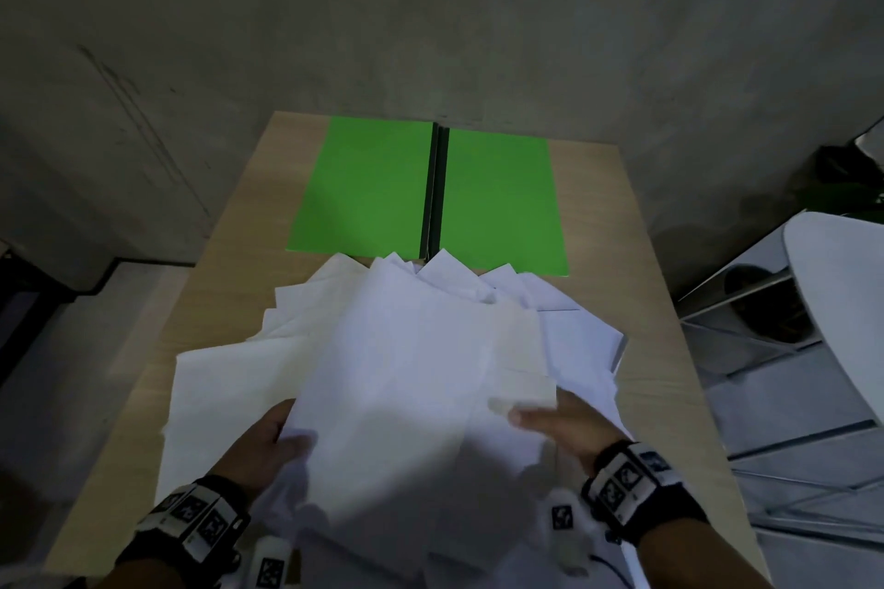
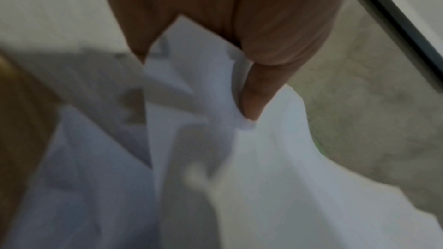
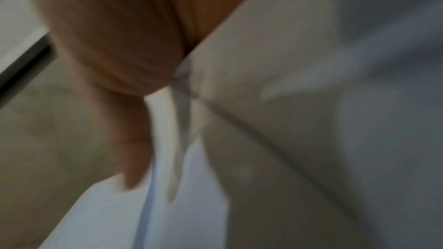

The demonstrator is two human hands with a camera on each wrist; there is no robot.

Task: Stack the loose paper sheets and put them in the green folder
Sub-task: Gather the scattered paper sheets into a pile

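A green folder (image 1: 373,187) lies open and flat at the far end of the wooden table (image 1: 636,254), its dark spine in the middle. In front of it a loose, fanned bundle of white paper sheets (image 1: 411,349) is raised off the table. My left hand (image 1: 282,433) grips the bundle's near left edge, thumb on top; in the left wrist view the thumb (image 2: 258,90) pinches the sheets (image 2: 191,101). My right hand (image 1: 550,416) grips the near right edge, thumb on top; its wrist view shows the sheets (image 3: 287,101) wedged in the hand (image 3: 134,139).
More white sheets (image 1: 210,397) lie spread on the table under the held bundle, reaching the left and right sides. A grey concrete wall stands behind the table. A white chair (image 1: 837,301) and metal frame stand at the right.
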